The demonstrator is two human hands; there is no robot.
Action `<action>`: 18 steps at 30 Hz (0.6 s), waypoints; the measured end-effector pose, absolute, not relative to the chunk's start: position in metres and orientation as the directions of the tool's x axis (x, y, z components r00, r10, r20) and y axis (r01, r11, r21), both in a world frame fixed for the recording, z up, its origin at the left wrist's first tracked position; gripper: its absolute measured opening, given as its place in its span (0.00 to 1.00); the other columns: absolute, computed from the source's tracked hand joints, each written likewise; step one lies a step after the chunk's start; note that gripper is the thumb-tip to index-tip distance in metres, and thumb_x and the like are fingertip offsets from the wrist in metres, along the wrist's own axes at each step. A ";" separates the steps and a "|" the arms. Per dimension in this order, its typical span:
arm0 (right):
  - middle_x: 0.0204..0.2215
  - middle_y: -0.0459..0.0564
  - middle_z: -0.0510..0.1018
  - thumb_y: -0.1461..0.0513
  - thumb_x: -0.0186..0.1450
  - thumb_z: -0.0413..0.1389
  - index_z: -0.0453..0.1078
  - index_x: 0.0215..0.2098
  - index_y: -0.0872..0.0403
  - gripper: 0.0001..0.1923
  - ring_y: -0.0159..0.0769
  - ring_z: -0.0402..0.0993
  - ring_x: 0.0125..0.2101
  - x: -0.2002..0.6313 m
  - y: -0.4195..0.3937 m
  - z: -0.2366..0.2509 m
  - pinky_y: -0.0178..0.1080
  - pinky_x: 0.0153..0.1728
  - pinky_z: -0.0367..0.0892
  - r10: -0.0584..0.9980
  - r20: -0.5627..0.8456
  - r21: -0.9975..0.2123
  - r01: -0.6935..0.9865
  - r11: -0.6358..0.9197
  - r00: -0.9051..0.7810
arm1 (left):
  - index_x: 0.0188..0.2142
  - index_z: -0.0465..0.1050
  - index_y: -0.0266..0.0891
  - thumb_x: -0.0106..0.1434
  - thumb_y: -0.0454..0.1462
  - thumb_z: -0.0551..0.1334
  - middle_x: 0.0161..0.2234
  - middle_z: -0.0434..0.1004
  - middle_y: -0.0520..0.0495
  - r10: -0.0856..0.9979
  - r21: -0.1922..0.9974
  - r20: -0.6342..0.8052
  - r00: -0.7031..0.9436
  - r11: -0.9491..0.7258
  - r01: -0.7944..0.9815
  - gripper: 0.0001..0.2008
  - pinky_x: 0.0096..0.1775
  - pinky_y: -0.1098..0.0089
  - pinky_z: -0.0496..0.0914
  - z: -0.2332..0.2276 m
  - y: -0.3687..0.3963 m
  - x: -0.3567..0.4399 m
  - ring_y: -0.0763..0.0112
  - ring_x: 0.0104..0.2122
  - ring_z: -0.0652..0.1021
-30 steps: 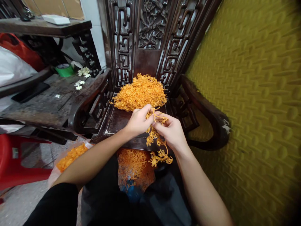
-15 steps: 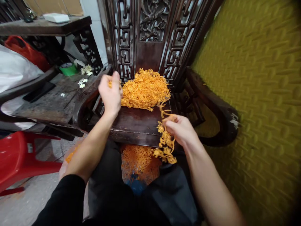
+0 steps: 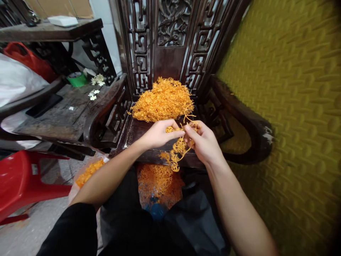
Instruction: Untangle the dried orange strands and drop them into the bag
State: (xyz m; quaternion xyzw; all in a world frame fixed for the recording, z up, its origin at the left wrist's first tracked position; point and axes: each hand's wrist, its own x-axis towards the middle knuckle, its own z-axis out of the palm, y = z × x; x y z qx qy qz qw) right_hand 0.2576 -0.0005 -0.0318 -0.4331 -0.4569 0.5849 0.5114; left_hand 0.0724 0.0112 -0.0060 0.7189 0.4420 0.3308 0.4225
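In front of the chair seat's edge my two hands meet. My right hand (image 3: 203,141) is closed in a pinch on a strand of orange flower-shaped pieces (image 3: 177,149), which hangs in loops below the fingers. Thin orange stems stick up above its fingertips. My left hand (image 3: 160,134) is closed too, its thumb and fingers around a small orange flower-shaped piece (image 3: 169,129), close against the right fingertips. Just beyond lies a large heap of tangled orange pieces (image 3: 165,99) on the dark wooden chair seat (image 3: 138,133).
Between my knees is a clear bag of orange pieces (image 3: 157,179). Another bag of orange items (image 3: 89,173) stands left, near a red plastic stool (image 3: 16,181). Carved chair arms (image 3: 105,103) flank the seat. Green tape (image 3: 77,79) lies on the left chair.
My left hand has come from beside the heap, down and right, to my right hand. The hanging strand has swung slightly left. My right hand has stayed nearly in place.
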 end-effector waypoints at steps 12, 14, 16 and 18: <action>0.22 0.36 0.68 0.55 0.49 0.76 0.65 0.38 0.51 0.28 0.22 0.53 0.18 0.249 -0.005 -0.030 0.31 0.19 0.49 0.990 0.023 -0.959 -0.284 -0.017 -0.137 | 0.30 0.68 0.40 0.66 0.47 0.64 0.27 0.73 0.53 0.930 0.832 0.339 0.139 -0.366 0.417 0.15 0.35 0.70 0.65 -0.011 0.010 0.078 0.72 0.30 0.71; 0.24 0.37 0.69 0.56 0.47 0.77 0.64 0.36 0.51 0.29 0.23 0.58 0.20 0.246 -0.006 -0.029 0.31 0.21 0.55 0.994 0.040 -0.961 -0.275 0.012 -0.098 | 0.30 0.68 0.40 0.66 0.46 0.64 0.26 0.73 0.54 0.922 0.813 0.355 0.153 -0.386 0.437 0.14 0.35 0.70 0.65 -0.012 0.009 0.079 0.73 0.28 0.71; 0.24 0.38 0.69 0.55 0.47 0.76 0.61 0.33 0.50 0.29 0.25 0.60 0.21 0.246 -0.006 -0.029 0.32 0.23 0.57 0.994 0.052 -0.965 -0.260 0.026 -0.092 | 0.29 0.68 0.40 0.66 0.45 0.64 0.26 0.74 0.54 0.912 0.787 0.382 0.152 -0.407 0.464 0.14 0.34 0.70 0.65 -0.012 0.008 0.081 0.73 0.27 0.71; 0.22 0.38 0.66 0.55 0.47 0.76 0.59 0.30 0.50 0.30 0.25 0.57 0.20 0.247 -0.003 -0.029 0.33 0.22 0.56 0.991 0.053 -0.967 -0.252 0.022 -0.119 | 0.28 0.68 0.40 0.66 0.45 0.65 0.24 0.74 0.54 0.898 0.764 0.426 0.110 -0.422 0.489 0.14 0.34 0.69 0.65 -0.013 0.006 0.083 0.73 0.26 0.71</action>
